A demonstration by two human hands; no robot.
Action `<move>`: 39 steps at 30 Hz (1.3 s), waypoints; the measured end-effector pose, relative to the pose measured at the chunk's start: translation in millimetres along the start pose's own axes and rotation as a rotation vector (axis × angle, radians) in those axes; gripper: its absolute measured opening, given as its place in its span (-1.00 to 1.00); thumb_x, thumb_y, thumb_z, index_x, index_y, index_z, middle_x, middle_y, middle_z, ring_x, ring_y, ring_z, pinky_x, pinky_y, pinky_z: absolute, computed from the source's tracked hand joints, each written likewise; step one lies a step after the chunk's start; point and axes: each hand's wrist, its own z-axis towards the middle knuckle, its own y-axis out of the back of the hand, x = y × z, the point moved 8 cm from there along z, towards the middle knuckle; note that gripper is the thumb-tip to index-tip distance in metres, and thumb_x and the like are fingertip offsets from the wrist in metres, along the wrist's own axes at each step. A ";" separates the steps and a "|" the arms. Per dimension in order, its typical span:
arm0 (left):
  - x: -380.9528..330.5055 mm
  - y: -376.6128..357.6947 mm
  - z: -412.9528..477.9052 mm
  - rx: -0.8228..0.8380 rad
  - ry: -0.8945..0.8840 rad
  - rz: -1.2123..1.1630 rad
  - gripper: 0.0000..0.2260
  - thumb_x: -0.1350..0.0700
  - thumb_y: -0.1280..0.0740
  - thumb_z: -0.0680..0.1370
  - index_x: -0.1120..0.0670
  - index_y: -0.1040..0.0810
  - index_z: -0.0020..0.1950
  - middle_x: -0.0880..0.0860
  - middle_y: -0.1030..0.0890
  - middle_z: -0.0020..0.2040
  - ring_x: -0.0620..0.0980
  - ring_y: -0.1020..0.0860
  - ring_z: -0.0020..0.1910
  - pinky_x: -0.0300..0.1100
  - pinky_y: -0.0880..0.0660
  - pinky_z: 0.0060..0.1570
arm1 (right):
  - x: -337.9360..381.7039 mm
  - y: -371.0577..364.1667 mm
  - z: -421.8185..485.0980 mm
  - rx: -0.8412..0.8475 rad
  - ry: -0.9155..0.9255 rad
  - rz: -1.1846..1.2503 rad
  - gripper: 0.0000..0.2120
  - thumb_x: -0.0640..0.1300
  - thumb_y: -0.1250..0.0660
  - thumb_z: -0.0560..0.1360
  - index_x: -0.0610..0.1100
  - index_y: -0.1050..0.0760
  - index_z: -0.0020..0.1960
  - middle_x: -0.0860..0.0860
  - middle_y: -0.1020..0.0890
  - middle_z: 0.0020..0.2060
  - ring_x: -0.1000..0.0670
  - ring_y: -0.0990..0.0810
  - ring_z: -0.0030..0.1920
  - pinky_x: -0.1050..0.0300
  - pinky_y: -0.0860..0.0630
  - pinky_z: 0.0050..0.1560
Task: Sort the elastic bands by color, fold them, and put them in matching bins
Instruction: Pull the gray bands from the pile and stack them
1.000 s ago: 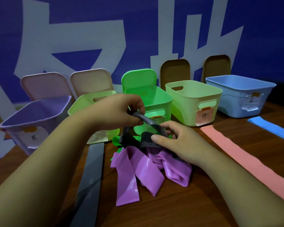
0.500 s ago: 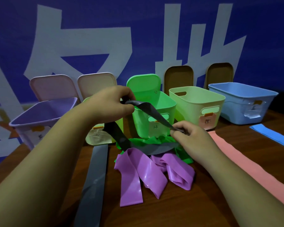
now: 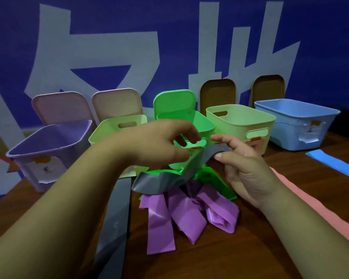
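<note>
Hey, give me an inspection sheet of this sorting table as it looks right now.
Surface: brown wooden table.
Job's things: gray band held up over heaped purple bands and a green band; second gray band, pink band and blue band lie flat; five open bins stand behind.
Clutter: nothing seen.
Hands: right hand pinches the gray band; left hand curled beside it, grip unclear.
Cables: nothing seen.
Surroundings: blue wall with white shapes; lids propped behind the bins.

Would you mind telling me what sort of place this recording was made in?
Probably a staged indoor sorting station: labelled bins in a row on a wooden table, with a blue banner bearing large white lettering behind.
</note>
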 end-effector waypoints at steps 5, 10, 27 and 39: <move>-21.7 -8.9 6.7 -0.112 -0.113 -0.043 -0.66 -0.18 -0.44 0.60 -0.20 -0.56 0.36 -0.24 -0.63 0.21 -0.31 -0.62 0.10 -0.30 -0.64 0.05 | 3.9 -7.2 -3.6 0.046 0.028 0.027 -0.43 -0.39 -0.37 0.41 -0.25 -0.49 0.43 -0.40 -0.57 0.29 -0.19 -0.67 0.23 -0.03 -0.62 0.33; -16.5 -9.5 9.6 -0.179 -0.113 -0.033 -0.71 -0.14 -0.47 0.58 -0.22 -0.60 0.30 -0.23 -0.64 0.19 -0.27 -0.64 0.07 -0.23 -0.66 0.03 | 4.7 -14.4 -7.0 0.080 0.012 0.057 -0.45 -0.46 -0.30 0.47 -0.27 -0.45 0.44 -0.32 -0.62 0.34 -0.23 -0.67 0.33 -0.06 -0.63 0.33; -11.5 -9.0 13.2 -0.225 -0.028 -0.093 -0.81 -0.13 -0.47 0.58 -0.18 -0.70 0.19 -0.26 -0.70 -0.02 -0.32 -0.64 -0.03 -0.44 -0.54 -0.14 | 6.7 15.7 2.0 -0.196 0.127 -0.438 -0.82 -0.28 -0.45 0.61 -0.12 -0.62 0.19 -0.05 -0.76 -0.12 0.01 -0.66 -0.17 0.16 -0.58 -0.20; -15.6 65.2 9.6 -0.573 0.094 -0.311 -0.92 0.11 -0.51 0.59 0.00 -0.78 0.06 -0.07 -0.77 -0.14 -0.15 -0.73 -0.15 -0.16 -0.69 -0.18 | -2.9 -1.4 -1.6 -0.130 0.060 -0.603 -0.74 -0.09 -0.48 0.62 0.13 -0.59 0.26 0.17 -0.73 0.12 0.08 -0.70 0.13 0.24 -0.57 -0.05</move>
